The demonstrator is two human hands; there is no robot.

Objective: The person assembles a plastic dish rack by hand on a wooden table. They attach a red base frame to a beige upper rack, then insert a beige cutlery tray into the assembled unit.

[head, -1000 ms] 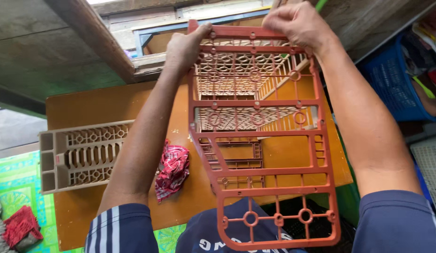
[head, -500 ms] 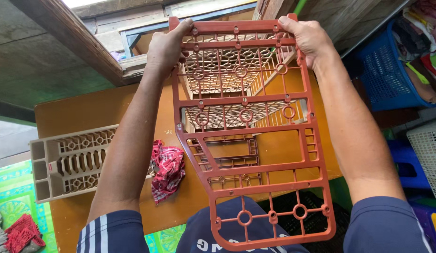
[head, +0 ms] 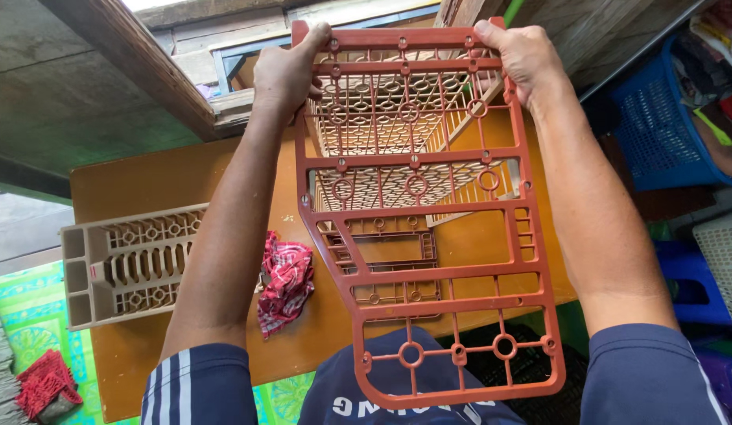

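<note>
Two hands grasp one red-brown plastic lattice panel (head: 429, 228) at its far edge. Left hand (head: 283, 75) is clenched around the panel's far left corner, thumb lying along the top rail. Right hand (head: 519, 59) is clenched around the far right corner, fingers wrapped over the top rail. Both arms are extended forward, and the panel is held up above the table, its near edge over the person's dark blue shirt (head: 397, 393).

Directly beyond and below the panel, between the two hands, a beige lattice basket section (head: 397, 118) stands on the orange-brown table (head: 145, 181) and shows through the panel's openings. A second red-brown frame piece (head: 389, 260) lies flat on the table under the panel's middle.

Just right of the left forearm, a red checked cloth (head: 285, 283) lies crumpled on the table. Left of the left forearm, well apart from the hand, a beige lattice panel (head: 126, 264) lies flat, overhanging the table's left edge.

Outward to the right of the right arm stands a blue plastic basket (head: 657, 134) holding clothes; a white basket (head: 720, 260) sits nearer. At the near left, a red cloth (head: 39, 386) lies beside a green patterned mat (head: 27, 315).
</note>
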